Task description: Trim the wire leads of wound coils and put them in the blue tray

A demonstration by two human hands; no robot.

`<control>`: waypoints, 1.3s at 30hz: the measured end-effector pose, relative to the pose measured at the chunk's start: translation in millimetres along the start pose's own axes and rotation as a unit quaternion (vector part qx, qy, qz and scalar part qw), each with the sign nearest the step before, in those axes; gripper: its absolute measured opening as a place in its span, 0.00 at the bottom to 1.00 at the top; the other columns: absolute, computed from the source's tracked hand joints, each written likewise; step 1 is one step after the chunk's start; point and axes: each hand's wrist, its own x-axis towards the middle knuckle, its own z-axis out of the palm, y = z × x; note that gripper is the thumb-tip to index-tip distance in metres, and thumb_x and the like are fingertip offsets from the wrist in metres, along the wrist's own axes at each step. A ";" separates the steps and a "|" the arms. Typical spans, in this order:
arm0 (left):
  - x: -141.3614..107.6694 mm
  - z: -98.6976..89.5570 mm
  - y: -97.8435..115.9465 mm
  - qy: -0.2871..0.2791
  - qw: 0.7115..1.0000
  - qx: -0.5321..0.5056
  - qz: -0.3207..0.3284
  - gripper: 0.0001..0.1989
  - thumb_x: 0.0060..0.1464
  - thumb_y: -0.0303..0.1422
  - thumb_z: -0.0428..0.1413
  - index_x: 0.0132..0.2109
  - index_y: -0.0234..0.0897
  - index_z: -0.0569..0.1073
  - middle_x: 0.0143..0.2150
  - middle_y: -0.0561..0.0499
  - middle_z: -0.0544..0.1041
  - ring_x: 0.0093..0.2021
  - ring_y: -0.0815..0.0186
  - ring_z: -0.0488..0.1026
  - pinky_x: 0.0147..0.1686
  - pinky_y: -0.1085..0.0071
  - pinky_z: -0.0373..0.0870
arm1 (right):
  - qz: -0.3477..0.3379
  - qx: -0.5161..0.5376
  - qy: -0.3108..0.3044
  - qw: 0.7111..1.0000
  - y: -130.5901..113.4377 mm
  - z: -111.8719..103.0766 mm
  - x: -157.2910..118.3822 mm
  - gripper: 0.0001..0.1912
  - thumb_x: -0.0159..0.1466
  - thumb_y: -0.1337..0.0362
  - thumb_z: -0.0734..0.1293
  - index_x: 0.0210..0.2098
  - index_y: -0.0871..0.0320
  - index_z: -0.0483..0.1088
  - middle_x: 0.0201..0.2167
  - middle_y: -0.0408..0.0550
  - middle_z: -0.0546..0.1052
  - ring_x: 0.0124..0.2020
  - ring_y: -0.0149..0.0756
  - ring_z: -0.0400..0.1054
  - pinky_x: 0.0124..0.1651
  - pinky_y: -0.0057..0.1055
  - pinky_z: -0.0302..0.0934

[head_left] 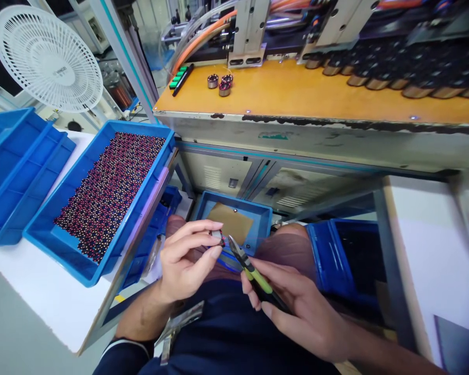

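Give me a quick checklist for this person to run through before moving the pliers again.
1. Small part secure: ok, pinched between the left hand's fingers and thumb.
2. Pliers in hand: ok, the right hand holds them by the green-and-black handles.
3. Left fingertips clear of the jaws: ok, a visible gap remains.
4. Jaws sharp and undamaged: cannot tell, too small to see.
5. Many small parts contained: ok, they lie inside the blue tray on the person's left.
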 end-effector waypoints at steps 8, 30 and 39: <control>-3.2 1.0 -5.0 -0.008 1.000 0.001 -0.010 0.13 0.51 0.20 0.62 0.44 0.37 0.79 0.46 0.43 0.82 0.45 0.61 0.80 0.47 0.64 0.79 | 0.037 -0.021 0.035 0.998 -7.2 2.3 1.1 0.22 0.66 0.70 0.62 0.59 0.55 0.69 0.31 0.47 0.72 0.28 0.31 0.65 0.32 0.26 0.64; -4.4 -2.5 -19.1 -0.050 0.995 -0.043 0.074 0.29 0.47 0.15 0.64 0.51 0.41 0.63 0.53 0.45 0.75 0.51 0.59 0.78 0.45 0.61 0.82 | 0.048 -0.082 0.023 0.995 -12.6 -12.9 -29.0 0.32 0.69 0.70 0.60 0.69 0.40 0.52 0.48 0.48 0.73 0.46 0.34 0.72 0.56 0.33 0.68; -13.0 2.2 -21.8 -0.036 0.996 -0.056 0.058 0.31 0.47 0.14 0.63 0.53 0.41 0.63 0.53 0.44 0.78 0.52 0.57 0.78 0.49 0.57 0.81 | 0.078 -0.082 -0.010 0.994 -12.6 -10.5 -32.8 0.34 0.69 0.70 0.59 0.70 0.38 0.47 0.52 0.51 0.70 0.52 0.40 0.70 0.63 0.48 0.62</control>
